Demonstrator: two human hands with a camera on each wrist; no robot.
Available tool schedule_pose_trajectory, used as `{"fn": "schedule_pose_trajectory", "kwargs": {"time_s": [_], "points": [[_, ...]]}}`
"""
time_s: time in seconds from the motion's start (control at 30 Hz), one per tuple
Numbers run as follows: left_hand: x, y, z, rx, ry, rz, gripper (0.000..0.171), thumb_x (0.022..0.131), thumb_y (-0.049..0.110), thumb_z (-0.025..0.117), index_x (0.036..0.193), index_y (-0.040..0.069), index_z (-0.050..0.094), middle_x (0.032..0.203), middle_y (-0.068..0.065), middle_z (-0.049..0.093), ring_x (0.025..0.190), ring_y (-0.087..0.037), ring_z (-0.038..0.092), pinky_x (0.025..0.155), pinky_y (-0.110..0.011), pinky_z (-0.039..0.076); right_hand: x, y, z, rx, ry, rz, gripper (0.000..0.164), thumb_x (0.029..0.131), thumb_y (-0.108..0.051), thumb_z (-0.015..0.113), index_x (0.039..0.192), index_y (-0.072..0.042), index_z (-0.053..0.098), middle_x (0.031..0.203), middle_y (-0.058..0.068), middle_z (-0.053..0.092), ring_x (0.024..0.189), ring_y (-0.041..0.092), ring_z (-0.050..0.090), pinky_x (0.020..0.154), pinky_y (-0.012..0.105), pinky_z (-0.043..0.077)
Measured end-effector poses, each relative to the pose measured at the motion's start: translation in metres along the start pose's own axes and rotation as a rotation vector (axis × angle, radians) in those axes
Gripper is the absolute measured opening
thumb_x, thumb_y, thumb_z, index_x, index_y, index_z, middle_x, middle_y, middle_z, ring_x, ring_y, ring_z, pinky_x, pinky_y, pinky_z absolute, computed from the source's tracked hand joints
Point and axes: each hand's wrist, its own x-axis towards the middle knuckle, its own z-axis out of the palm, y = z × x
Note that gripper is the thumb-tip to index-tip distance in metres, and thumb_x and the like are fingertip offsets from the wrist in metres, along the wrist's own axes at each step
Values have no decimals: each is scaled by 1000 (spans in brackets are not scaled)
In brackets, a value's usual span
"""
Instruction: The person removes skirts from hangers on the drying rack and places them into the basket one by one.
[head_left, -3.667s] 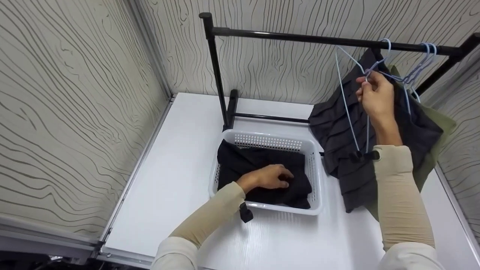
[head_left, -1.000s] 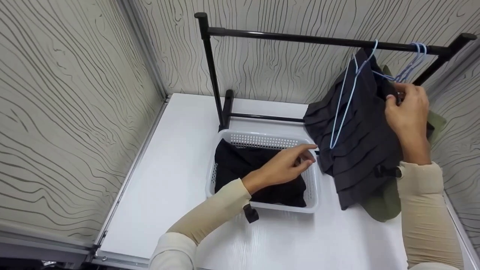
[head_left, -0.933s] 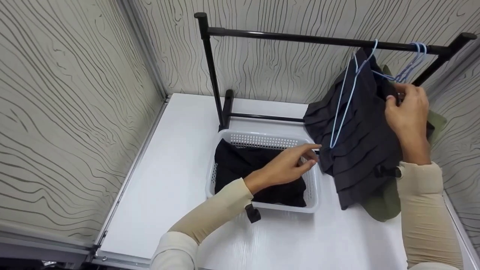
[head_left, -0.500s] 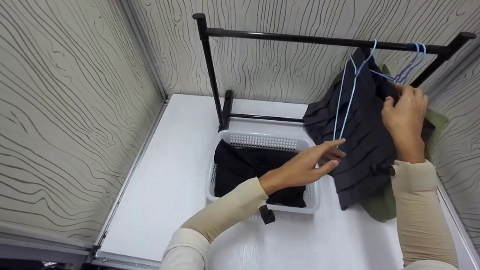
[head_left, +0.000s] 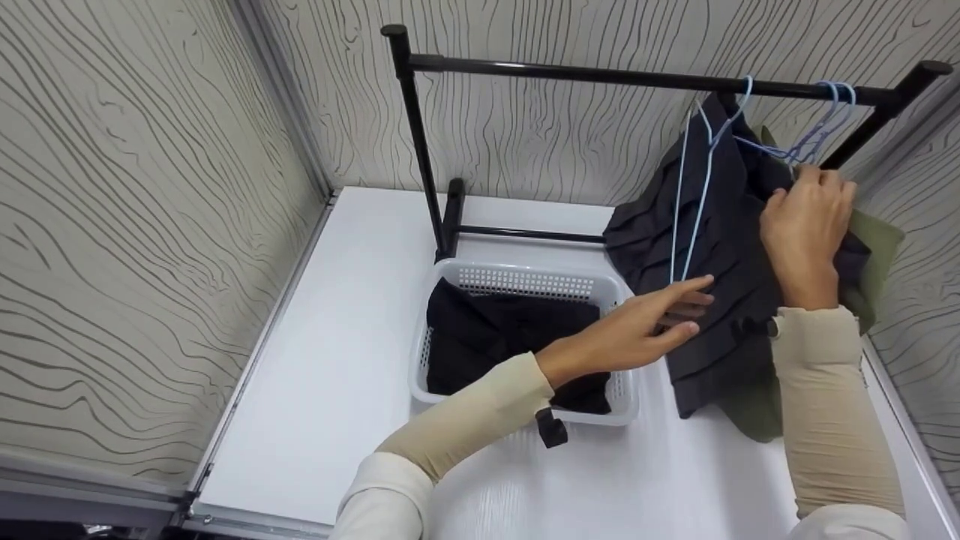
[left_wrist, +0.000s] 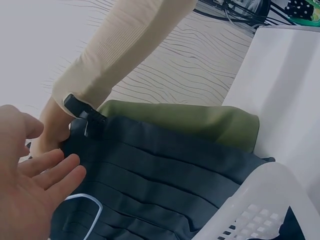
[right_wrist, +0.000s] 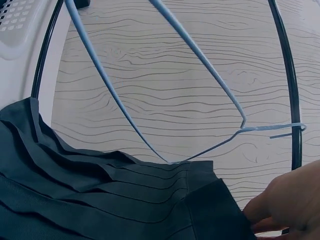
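A: Head view: where to look first?

B: At three o'clock, for a dark pleated garment (head_left: 727, 232), draped below a rack bar (head_left: 585, 73) and behind a blue hanger (head_left: 710, 154); hard to tell how supported. At its two o'clock, the right hand (head_left: 806, 225), fingers curled on the upper edge; at its eight o'clock, the left hand (head_left: 637, 328), fingers extended, gripping nothing. Just beside, toward nine o'clock, a white basket (head_left: 517, 266) with dark cloth (head_left: 480, 330) inside.

A: And the left wrist view?

B: At eight o'clock, left hand with loose fingers and no load; impossible to say whether touching the hanger. At six o'clock, garment sagging in soft folds, with green cloth (left_wrist: 185, 117) along the upper side. Probably light, limp, not fragile, prone to slip on smooth wire.

A: Right wrist view: where best to take hold?

B: By the flat strip (right_wrist: 215, 210) at five o'clock, probably firmer than the pleats; best pinched at both ends. Compare right hand, at four o'clock: pinching that strip's edge, fingertips partly hidden.
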Motion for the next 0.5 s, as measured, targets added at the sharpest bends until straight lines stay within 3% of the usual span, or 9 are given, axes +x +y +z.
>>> {"fn": "schedule_pose_trajectory", "kwargs": {"time_s": [0.27, 0.5], "points": [[4, -2, 1, -5, -25, -43, 63, 114, 18, 53, 169, 11, 24, 170, -7, 41, 151, -8, 47, 115, -11, 40, 9, 2, 3, 62, -40, 69, 43, 109, -8, 43, 146, 11, 54, 146, 38, 47, 132, 62, 47, 112, 72, 36], [8, -5, 0, 11, 5, -80, 63, 113, 18, 55, 169, 10, 27, 171, -8, 39, 151, -10, 48, 116, -11, 39, 8, 5, 8, 172, 50, 53, 39, 107, -6, 45, 138, 12, 61, 138, 35, 55, 132, 57, 51, 118, 63, 37]]}}
